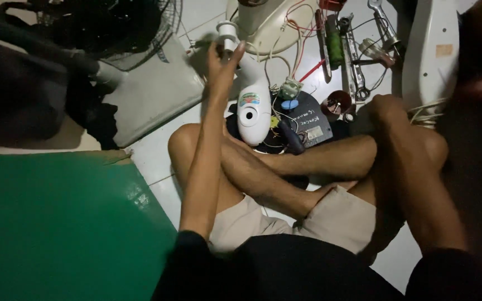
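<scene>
Two big things fill the left side of the scene: a green board [57, 223] near the camera, and farther away a grey flat base [154, 92] with a black fan grille [112, 25] behind it. The person sits cross-legged on the white tiled floor [152, 159]. In front of the legs lies a white fan housing [254, 108], standing a little tilted on a black round plate [311, 120] with loose wires. The left hand [222, 64] reaches far forward and its fingers are closed around the upper end of this housing, just under a small white spool [227, 32]. The right hand [386, 108] rests near the right knee, at the right edge of the black plate; I cannot tell if its fingers are apart or together, because it is dark there. Just left of this hand is a small copper coil [337, 104]. Farther away lie red wires [299, 28], a green-handled tool [335, 47] and metal wrenches [357, 61].
</scene>
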